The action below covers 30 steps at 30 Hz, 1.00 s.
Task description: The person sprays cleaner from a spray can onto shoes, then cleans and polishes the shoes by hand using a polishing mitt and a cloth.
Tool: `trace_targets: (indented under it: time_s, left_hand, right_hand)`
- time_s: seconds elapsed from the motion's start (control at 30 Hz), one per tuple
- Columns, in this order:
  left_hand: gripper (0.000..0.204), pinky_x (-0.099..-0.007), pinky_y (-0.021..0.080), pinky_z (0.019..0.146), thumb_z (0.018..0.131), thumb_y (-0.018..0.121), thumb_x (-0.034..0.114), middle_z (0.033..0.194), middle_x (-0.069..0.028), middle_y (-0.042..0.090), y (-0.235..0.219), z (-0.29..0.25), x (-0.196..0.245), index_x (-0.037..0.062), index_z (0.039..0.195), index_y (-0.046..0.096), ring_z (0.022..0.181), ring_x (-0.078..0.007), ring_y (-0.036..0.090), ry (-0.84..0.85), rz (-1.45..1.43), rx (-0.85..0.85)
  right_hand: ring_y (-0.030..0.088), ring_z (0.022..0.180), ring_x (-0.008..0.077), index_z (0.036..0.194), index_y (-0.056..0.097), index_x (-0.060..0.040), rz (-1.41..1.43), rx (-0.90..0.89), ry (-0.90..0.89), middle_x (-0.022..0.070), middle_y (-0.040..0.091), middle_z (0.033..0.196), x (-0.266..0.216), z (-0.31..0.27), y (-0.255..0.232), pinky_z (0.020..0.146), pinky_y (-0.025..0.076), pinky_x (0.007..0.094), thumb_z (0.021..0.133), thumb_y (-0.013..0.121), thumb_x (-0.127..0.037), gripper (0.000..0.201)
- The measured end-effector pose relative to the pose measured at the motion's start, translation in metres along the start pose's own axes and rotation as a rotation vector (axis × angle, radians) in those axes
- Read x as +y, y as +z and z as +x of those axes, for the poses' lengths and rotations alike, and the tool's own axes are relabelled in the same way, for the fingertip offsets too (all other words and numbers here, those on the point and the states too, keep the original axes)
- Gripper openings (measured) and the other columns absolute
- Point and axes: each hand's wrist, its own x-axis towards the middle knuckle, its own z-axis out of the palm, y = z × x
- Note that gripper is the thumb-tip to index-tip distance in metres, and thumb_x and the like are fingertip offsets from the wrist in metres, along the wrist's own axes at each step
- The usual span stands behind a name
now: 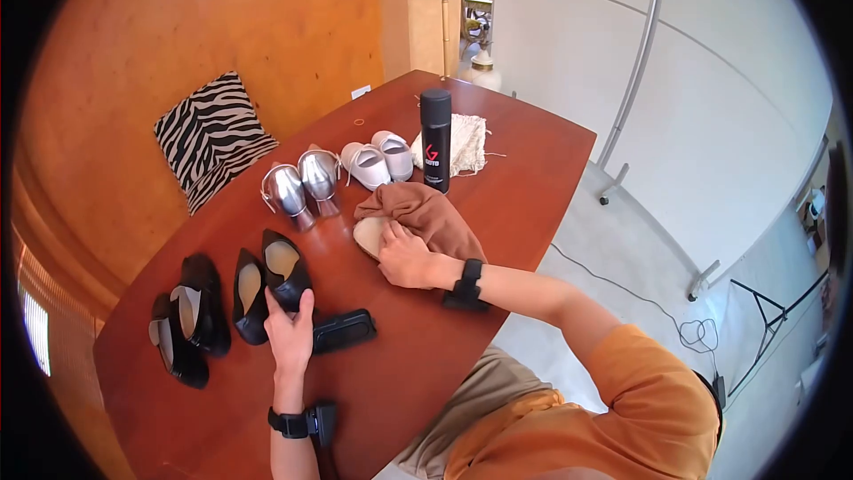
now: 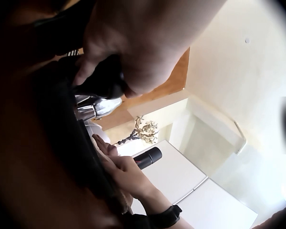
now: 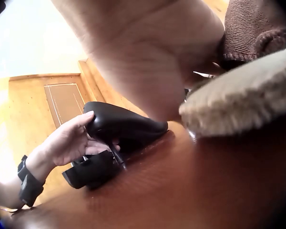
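Note:
My left hand (image 1: 290, 336) grips the heel end of a black pointed high-heeled shoe (image 1: 285, 277); in the right wrist view its thumb lies against the back of the black shoe (image 3: 121, 119). Beside it stands the matching shoe (image 1: 249, 295). My right hand (image 1: 409, 256) has its fingers curled at a beige pad (image 1: 367, 233) with a fleecy edge, and its fingertips are partly hidden. The thick edge of the pad (image 3: 238, 102) shows in the right wrist view. Behind the pad lies a crumpled brown cloth (image 1: 435, 218).
Another black pair (image 1: 203, 307) stands at the left, with silver shoes (image 1: 286, 188) and pale shoes (image 1: 366, 164) farther back. A black spray can (image 1: 435, 142) stands before a cream cloth (image 1: 468, 144). Near my left hand lies a flat black object (image 1: 345, 331).

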Motion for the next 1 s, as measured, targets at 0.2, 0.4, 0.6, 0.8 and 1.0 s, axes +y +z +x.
trace_targets:
  time_s: [0.2, 0.4, 0.6, 0.8, 1.0]
  left_hand:
    - [0.059, -0.0236, 0.04, 0.05, 0.085, 0.06, 0.026, 0.053, -0.0016, 0.051, -0.005, 0.003, -0.005, -0.0124, 0.124, 0.038, 0.05, -0.0057, 0.047, -0.011, -0.125, 0.02]
    - [0.036, -0.0242, 0.05, 0.063, 0.09, 0.053, 0.024, 0.088, -0.0078, 0.061, -0.015, 0.001, 0.007, -0.0044, 0.111, 0.049, 0.075, -0.0131, 0.062, -0.116, -0.579, 0.029]
    - [0.035, -0.0266, 0.049, 0.068, 0.091, 0.051, 0.028, 0.098, -0.007, 0.058, -0.02, 0.001, 0.0, 0.0009, 0.113, 0.048, 0.076, -0.0149, 0.062, -0.185, -0.673, 0.033]
    - [0.045, -0.0336, 0.044, 0.085, 0.091, 0.049, 0.034, 0.111, -0.0125, 0.055, -0.031, 0.006, -0.009, -0.002, 0.118, 0.047, 0.093, -0.0248, 0.06, -0.214, -0.726, 0.01]
    - [0.035, -0.0419, 0.05, 0.086, 0.09, 0.052, 0.02, 0.101, -0.0234, 0.056, -0.034, -0.025, 0.054, -0.013, 0.102, 0.053, 0.088, -0.0341, 0.059, -0.163, -0.685, 0.085]
  right_hand:
    - [0.058, 0.086, 0.0307, 0.08, 0.057, 0.0055, 0.392, 0.037, 0.203, 0.0209, 0.058, 0.092, 0.002, 0.019, -0.041, 0.071, 0.048, 0.0398, 0.083, 0.051, -0.017, 0.023]
    - [0.054, 0.063, 0.0187, 0.079, 0.058, 0.003, 0.856, 0.127, 0.278, 0.0135, 0.058, 0.07, 0.019, 0.027, -0.089, 0.06, 0.043, 0.0321, 0.088, 0.049, -0.02, 0.026]
    - [0.057, 0.086, 0.0163, 0.098, 0.059, 0.006, 1.559, 0.221, 0.403, 0.0099, 0.063, 0.089, 0.024, 0.029, -0.089, 0.074, 0.045, 0.0299, 0.089, 0.047, -0.021, 0.031]
    - [0.056, 0.084, 0.018, 0.109, 0.051, -0.0064, 1.964, 0.14, 0.366, 0.0052, 0.055, 0.097, 0.001, 0.013, -0.107, 0.074, 0.047, 0.0318, 0.088, 0.047, -0.026, 0.029]
    - [0.053, 0.091, 0.0221, 0.106, 0.046, 0.0048, 1.308, 0.05, 0.148, 0.0127, 0.053, 0.103, -0.001, 0.035, -0.063, 0.079, 0.042, 0.0336, 0.089, 0.04, -0.026, 0.036]
